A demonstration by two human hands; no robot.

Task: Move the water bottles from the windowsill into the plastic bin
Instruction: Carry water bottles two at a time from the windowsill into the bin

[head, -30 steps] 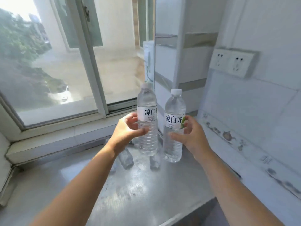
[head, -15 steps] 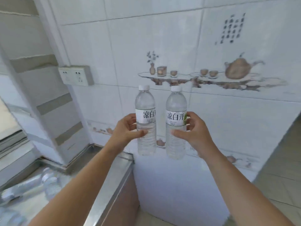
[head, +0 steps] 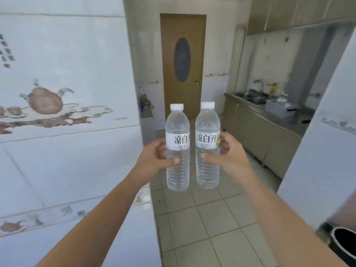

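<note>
Two hands each wrap one bottle: the left hand (head: 156, 158) grips the left bottle (head: 177, 149), the right hand (head: 229, 154) the right bottle (head: 207, 146), upright, side by side, probably for steady carrying. No bin shows.

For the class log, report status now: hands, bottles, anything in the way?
Left hand gripping left bottle; right hand gripping right bottle. Both upright, capped, airborne. Bin not in view. Tiled floor ahead clear.
</note>
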